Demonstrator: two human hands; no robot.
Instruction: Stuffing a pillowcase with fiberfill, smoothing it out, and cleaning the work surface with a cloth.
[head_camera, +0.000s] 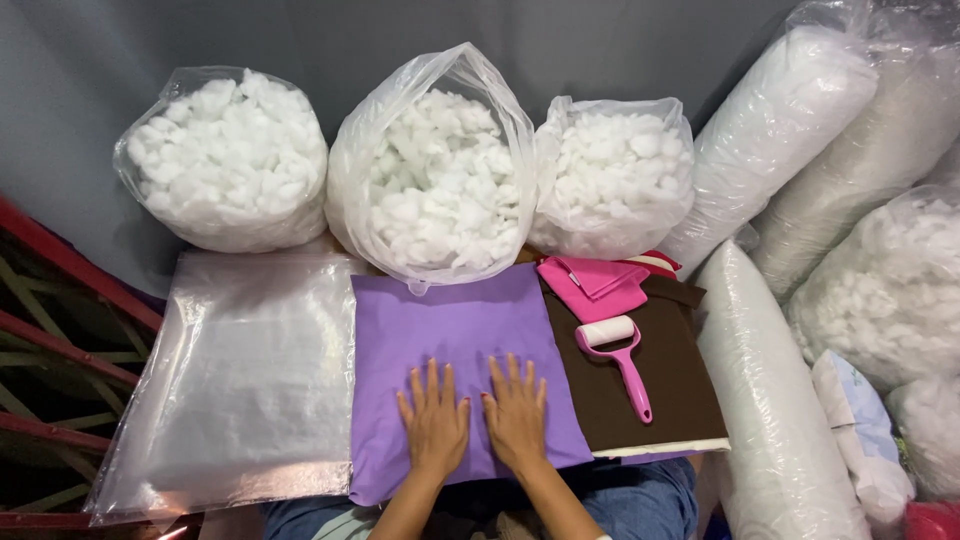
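Looks like a small cushion-stuffing workshop — three open plastic bags of white fibre fill (430, 185) stand along a grey wall (600, 40), w/ wrapped rolls of wadding (780, 110) stacked at right. Flat fabric covers (460, 340), clear poly bags (250, 380) and a pink lint roller (622, 350) lie out — piecework setup, not a home.

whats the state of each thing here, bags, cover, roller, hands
left hand: flat, fingers spread on purple pillow cover
right hand: flat on the same cover
purple pillow cover: lying flat, unstuffed
middle bag of white stuffing: mouth open
left bag of stuffing: full
right bag of stuffing: full
pink lint roller: lying on brown fabric
pink cloth: folded
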